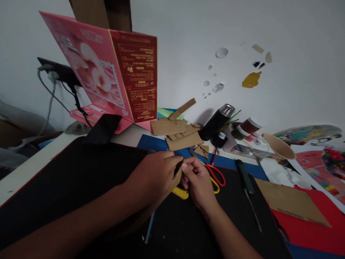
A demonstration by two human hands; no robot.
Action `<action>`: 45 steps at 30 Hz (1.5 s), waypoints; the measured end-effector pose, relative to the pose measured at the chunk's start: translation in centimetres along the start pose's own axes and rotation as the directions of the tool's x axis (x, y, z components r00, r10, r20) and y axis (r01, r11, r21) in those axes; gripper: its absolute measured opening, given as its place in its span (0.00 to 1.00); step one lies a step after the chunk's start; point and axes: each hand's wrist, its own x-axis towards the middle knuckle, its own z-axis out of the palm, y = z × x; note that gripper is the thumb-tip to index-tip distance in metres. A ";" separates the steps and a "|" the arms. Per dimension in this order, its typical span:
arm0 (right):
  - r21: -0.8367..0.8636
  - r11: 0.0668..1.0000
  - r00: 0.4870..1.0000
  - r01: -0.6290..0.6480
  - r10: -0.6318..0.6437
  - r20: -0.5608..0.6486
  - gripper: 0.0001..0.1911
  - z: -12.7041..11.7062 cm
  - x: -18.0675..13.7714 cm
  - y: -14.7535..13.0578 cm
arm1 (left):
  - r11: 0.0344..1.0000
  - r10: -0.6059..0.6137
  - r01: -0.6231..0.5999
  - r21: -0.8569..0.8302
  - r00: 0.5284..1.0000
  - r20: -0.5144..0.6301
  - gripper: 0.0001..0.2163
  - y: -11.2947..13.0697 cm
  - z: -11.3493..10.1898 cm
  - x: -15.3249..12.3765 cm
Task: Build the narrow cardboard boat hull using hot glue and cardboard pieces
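Above the black desk mat, my left hand is closed around a strip-like piece of brown cardboard, mostly hidden behind that hand and forearm. The fingers of my right hand pinch the same piece near its upper end, touching close to my left fingertips. Just beyond my right hand lie scissors with red handles. A yellow handle shows beneath the two hands, and another yellow loop sticks out to the right. Below the hands, a thin bluish strip lies on the mat.
A green-handled screwdriver-like tool lies at right, near a cardboard sheet on red paper. Cardboard scraps, a black thermos and paint jars line the back. A pink folder stands at left behind a phone.
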 end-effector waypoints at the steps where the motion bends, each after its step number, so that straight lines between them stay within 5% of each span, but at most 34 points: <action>1: -0.001 1.000 1.000 0.002 -0.002 0.001 0.19 0.0 0.0 0.0 | 1.000 -0.002 0.002 -0.015 1.000 0.002 0.11 0.0 0.0 0.0; 18: 0.016 1.000 1.000 -0.023 0.023 0.002 0.21 0.0 -0.1 -0.4 | 0.975 -0.068 0.073 -0.210 0.997 0.032 0.14 -0.1 -0.3 0.1; 45: 0.078 0.997 0.999 -0.004 0.001 0.041 0.20 0.3 -0.3 -0.7 | 0.995 -0.014 0.012 -0.097 1.000 -0.020 0.14 0.9 -0.8 -0.1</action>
